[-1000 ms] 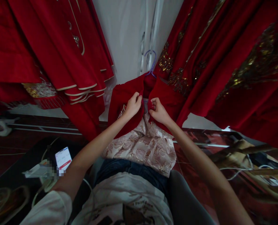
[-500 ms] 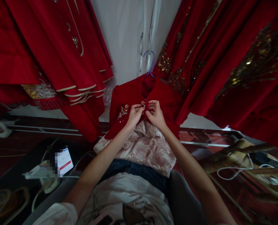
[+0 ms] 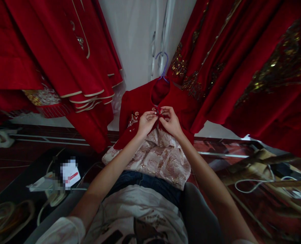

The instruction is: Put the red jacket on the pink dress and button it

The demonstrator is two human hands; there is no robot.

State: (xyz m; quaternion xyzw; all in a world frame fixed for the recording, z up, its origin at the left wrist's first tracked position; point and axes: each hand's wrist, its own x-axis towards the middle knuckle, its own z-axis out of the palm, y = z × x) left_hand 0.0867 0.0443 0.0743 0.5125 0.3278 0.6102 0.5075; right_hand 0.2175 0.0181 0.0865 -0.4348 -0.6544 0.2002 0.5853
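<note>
A red jacket [image 3: 140,96] hangs on a purple hanger [image 3: 163,69] in front of me, its neckline open at the top. My left hand [image 3: 147,122] pinches one front edge of it, beside a small jewelled flower button [image 3: 154,110]. On the opposite edge my right hand [image 3: 170,120] pinches the cloth, where another small ornament shows by the fingertips. The two edges lie close together between my hands. Whether they are fastened I cannot tell. A beaded brooch-like trim [image 3: 134,118] sits on the jacket's left side. Pink brocade fabric [image 3: 153,159] shows below, over my lap.
Red garments with pale piping [image 3: 89,67] hang at left, and gold-sequined red garments [image 3: 216,67] at right. A lit phone [image 3: 71,174] and cables lie on a dark surface at lower left. A wooden frame [image 3: 262,169] with a white cord stands at lower right.
Both hands stay on the jacket front. My right hand has moved slightly up and its edge now lies nearer the left one. The neckline looks a little wider.
</note>
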